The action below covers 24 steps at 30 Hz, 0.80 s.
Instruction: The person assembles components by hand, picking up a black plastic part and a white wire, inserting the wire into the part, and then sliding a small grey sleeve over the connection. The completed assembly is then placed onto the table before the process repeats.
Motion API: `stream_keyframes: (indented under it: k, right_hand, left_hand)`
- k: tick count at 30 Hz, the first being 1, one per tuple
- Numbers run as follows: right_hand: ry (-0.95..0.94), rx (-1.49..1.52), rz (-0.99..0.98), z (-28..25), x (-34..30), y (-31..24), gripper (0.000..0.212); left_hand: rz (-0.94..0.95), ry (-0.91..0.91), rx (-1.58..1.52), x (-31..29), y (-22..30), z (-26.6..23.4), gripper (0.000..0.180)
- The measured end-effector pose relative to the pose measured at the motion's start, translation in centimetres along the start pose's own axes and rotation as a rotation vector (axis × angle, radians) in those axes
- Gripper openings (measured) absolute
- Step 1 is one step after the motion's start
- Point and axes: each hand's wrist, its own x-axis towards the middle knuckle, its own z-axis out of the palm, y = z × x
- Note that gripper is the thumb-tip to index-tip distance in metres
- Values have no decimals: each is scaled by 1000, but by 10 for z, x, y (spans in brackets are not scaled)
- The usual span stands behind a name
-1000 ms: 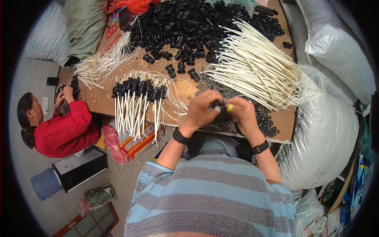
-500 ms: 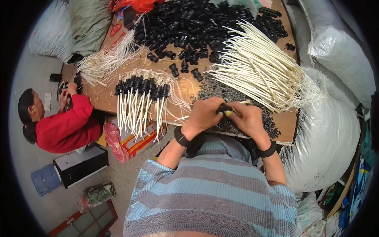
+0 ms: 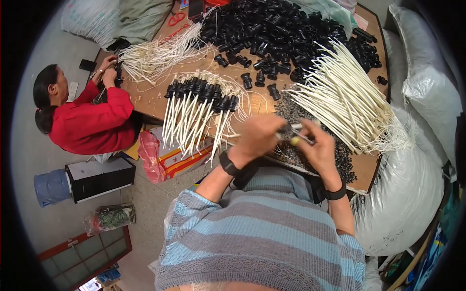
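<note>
Since the earlier frame, the left hand (image 3: 259, 137) and right hand (image 3: 320, 151) are being drawn slightly apart. Above the near counter (image 3: 145, 103), a small dark piece (image 3: 284, 131) is being pinched right of the nearer, left grip; its blurred axis and the right grip's hold cannot be told.

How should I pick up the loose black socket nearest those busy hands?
Probably pinch the black socket around its middle, coming from above: it's a short, round-sided piece sitting apart from the heap of sockets, with nothing on top.
</note>
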Motion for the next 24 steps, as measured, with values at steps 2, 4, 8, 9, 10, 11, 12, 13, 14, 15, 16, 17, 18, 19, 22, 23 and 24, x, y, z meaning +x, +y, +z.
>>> stream_keyframes:
  k: [2,4,8,9,10,11,12,13,14,15,16,17,18,19,22,23,24]
  right_hand:
    - [180,-88,-55,-16,8,2,13]
    - [234,-95,-12,-28,14,9,11]
    - [-213,-455,-256,-6,-2,-5,34]
    - [-247,-401,-187,0,-5,-4,35]
    - [-282,-345,-123,3,-10,-1,37]
    - [-246,-253,-46,3,-12,13,38]
    - [-186,-305,37,-4,-14,23,37]
    - [-80,-360,18,-16,-14,33,33]
    - [28,-419,1,-27,-11,40,28]
    - [82,-592,27,-37,-9,42,20]
    - [138,-766,54,-49,-6,39,13]
    - [145,-876,52,-55,-10,52,8]
    - [153,-884,59,-57,-11,57,8]
    - [129,-888,70,-59,-13,61,8]
    - [98,-882,73,-60,-12,56,8]
    - [124,-783,-41,-59,-7,46,9]
    - [150,-682,-155,-59,-5,43,10]
  left_hand:
    - [-70,260,219,-5,-28,-25,19]
    - [-281,397,458,-17,-52,-45,19]
    - [-434,455,673,-24,-77,-50,32]
    - [-403,489,620,-16,-74,-45,34]
    - [-377,525,570,-10,-68,-41,36]
    - [-291,435,345,-2,-66,-34,36]
    - [-198,335,206,9,-60,-26,37]
    - [-154,282,151,20,-56,-15,36]
    - [-108,229,93,30,-59,-3,35]
    - [-97,228,81,37,-66,5,35]
    - [-30,181,180,44,-71,11,31]
    - [36,136,280,50,-75,17,27]
    - [12,98,248,52,-80,19,25]
    - [-29,-1,285,54,-82,18,28]
    - [-58,-46,277,55,-75,21,34]
    - [-57,12,237,52,-68,20,35]
    - [-58,7,236,49,-60,17,35]
